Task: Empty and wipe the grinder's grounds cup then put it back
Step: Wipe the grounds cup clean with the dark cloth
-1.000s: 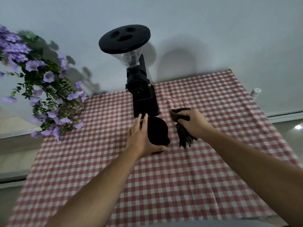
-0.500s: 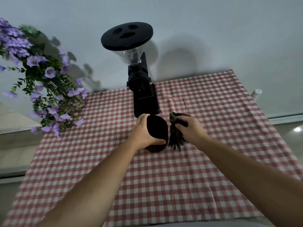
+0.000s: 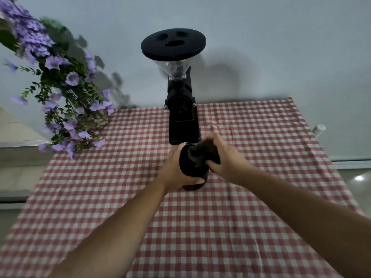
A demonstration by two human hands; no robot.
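The left hand grips the black grounds cup (just near of the grinder); the right hand clutches a dark cloth at its mouth. Both hands meet on the cup.

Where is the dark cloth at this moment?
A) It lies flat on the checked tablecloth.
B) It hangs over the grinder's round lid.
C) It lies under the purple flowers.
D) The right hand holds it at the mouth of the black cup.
D: the right hand grips the dark cloth at the open top of the black cup, which the left hand holds in front of the grinder.
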